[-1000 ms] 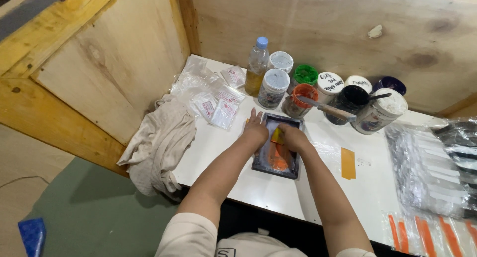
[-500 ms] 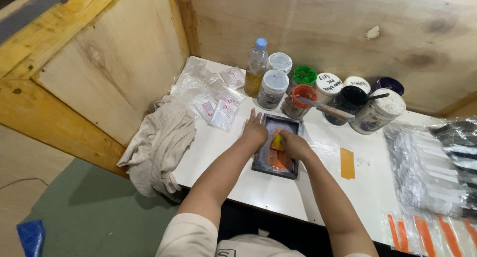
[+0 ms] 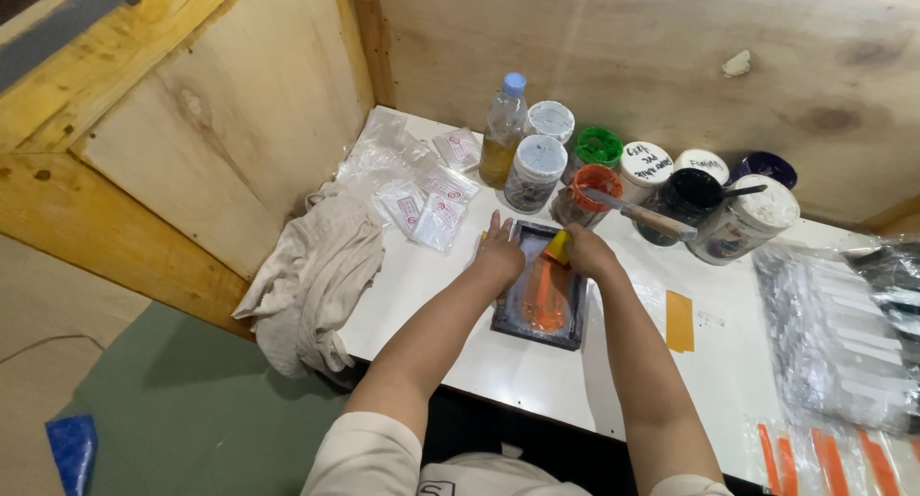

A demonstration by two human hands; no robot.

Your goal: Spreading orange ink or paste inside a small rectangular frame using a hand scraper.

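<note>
1. Left hand point(image 3: 498, 256) lies flat, fingers spread, pressing the left edge of a small dark frame point(image 3: 540, 287) smeared with orange ink.
2. Right hand point(image 3: 587, 252) is closed around a yellow squeegee point(image 3: 557, 246) at the frame's top.
3. Beyond both hands stand paint jars point(image 3: 594, 194).

The worktop point(image 3: 460, 295) in the middle of the frame is smooth, white and faintly glossy. On it, at centre, the small printing frame point(image 3: 540, 285) has a dark matt rim and a wet, shiny orange smear on its mesh. The wall panels point(image 3: 240, 113) across the top and left are bare plywood, rough-grained and matt. At left a crumpled beige cloth point(image 3: 316, 276) hangs soft and dull. The small bags point(image 3: 422, 194) at upper centre and the sleeves point(image 3: 834, 333) at right are clear, glossy plastic. The jars point(image 3: 534, 173) along the back are plastic, and the bottle point(image 3: 503, 132) is clear plastic.
</note>
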